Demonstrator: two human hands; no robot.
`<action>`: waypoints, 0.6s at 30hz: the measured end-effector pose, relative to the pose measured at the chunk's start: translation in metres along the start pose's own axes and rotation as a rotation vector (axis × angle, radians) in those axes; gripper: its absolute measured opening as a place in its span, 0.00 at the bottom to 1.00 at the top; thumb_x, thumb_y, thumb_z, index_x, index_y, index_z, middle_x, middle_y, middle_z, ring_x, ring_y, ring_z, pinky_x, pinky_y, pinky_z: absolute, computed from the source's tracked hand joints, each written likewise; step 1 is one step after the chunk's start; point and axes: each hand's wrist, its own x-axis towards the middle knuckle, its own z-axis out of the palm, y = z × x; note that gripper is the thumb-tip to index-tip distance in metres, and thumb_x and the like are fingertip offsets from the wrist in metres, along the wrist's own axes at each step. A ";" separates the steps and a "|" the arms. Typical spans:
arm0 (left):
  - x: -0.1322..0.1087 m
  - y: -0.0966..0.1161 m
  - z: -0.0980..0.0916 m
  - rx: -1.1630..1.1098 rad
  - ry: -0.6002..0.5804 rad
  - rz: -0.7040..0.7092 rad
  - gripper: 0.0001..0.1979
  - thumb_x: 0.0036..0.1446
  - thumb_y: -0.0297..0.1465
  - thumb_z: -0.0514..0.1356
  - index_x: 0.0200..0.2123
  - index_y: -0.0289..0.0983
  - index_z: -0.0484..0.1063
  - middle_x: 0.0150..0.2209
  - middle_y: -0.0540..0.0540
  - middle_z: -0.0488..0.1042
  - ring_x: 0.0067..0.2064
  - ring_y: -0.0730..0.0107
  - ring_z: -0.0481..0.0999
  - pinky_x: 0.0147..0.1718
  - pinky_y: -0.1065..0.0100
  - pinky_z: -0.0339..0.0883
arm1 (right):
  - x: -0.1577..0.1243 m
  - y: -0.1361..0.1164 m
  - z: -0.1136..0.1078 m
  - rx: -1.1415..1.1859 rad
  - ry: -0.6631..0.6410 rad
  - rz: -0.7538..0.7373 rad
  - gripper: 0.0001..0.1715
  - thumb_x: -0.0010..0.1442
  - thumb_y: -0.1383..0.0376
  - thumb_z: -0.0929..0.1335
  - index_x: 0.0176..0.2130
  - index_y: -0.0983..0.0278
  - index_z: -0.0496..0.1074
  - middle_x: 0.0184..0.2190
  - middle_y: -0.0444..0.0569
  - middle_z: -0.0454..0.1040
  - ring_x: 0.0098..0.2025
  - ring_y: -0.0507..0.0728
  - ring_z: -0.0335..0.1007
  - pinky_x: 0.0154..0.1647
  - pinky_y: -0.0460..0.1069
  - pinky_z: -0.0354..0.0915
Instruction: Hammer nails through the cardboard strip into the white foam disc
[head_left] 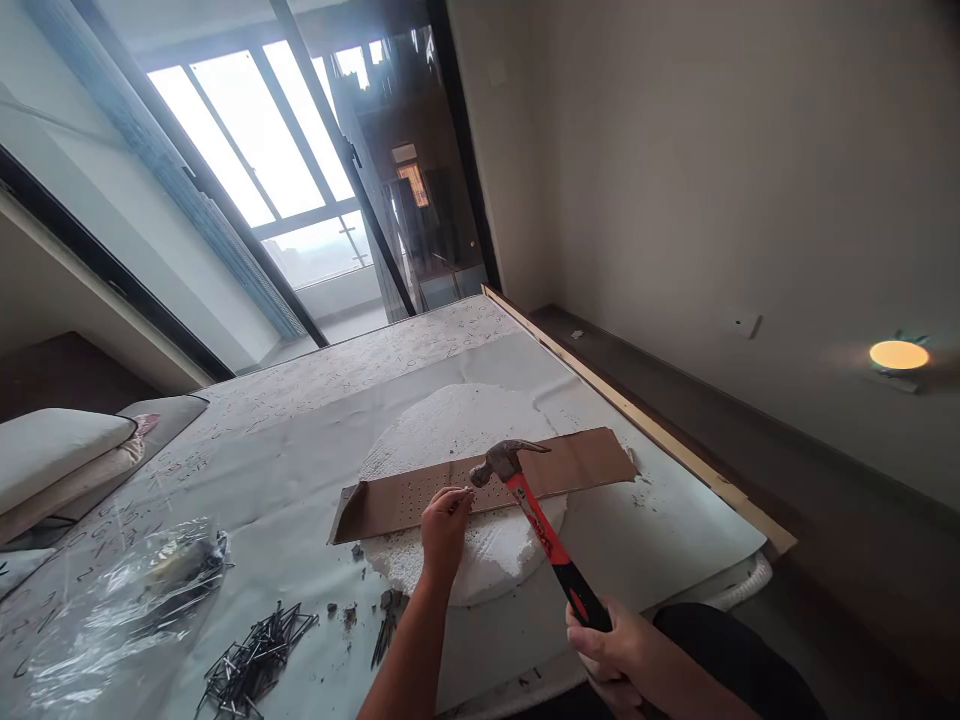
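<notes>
My left hand (pixel 444 528) pinches a small nail upright on a strip of brown cardboard (pixel 585 462) dotted with holes. The strip lies across a round white foam slab (pixel 457 420). My right hand (pixel 615 650) grips the red-and-black handle of a claw hammer (pixel 504 462). The hammer's head hovers just right of my left fingertips, close above the cardboard.
A pile of loose dark nails (pixel 255 655) lies at the near left, with a few more (pixel 386 625) by my left wrist. A crumpled clear plastic bag (pixel 127 600) sits further left. A wooden strip (pixel 637 415) edges the covered surface on the right; pillows (pixel 52 450) lie at far left.
</notes>
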 end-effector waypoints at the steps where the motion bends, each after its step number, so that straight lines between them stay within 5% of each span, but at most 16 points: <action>1: 0.000 -0.001 0.001 0.019 -0.009 0.001 0.10 0.50 0.37 0.59 0.25 0.37 0.76 0.30 0.45 0.76 0.33 0.68 0.73 0.32 0.70 0.65 | 0.001 0.001 -0.001 0.001 0.009 0.011 0.30 0.43 0.44 0.70 0.26 0.59 0.52 0.11 0.28 0.50 0.09 0.41 0.39 0.08 0.39 0.41; 12: -0.005 -0.006 0.007 0.069 -0.008 0.031 0.11 0.52 0.36 0.57 0.26 0.38 0.76 0.29 0.45 0.76 0.31 0.68 0.74 0.29 0.70 0.66 | 0.000 0.010 -0.008 -0.042 -0.013 0.026 0.27 0.47 0.46 0.69 0.27 0.60 0.52 0.12 0.29 0.49 0.10 0.42 0.38 0.09 0.40 0.43; 18: -0.010 -0.011 0.008 0.074 0.037 0.103 0.09 0.53 0.33 0.57 0.25 0.38 0.75 0.29 0.46 0.77 0.32 0.68 0.75 0.33 0.69 0.66 | 0.002 0.011 -0.008 -0.195 0.109 0.049 0.32 0.40 0.40 0.69 0.26 0.59 0.52 0.09 0.27 0.47 0.09 0.41 0.35 0.08 0.40 0.43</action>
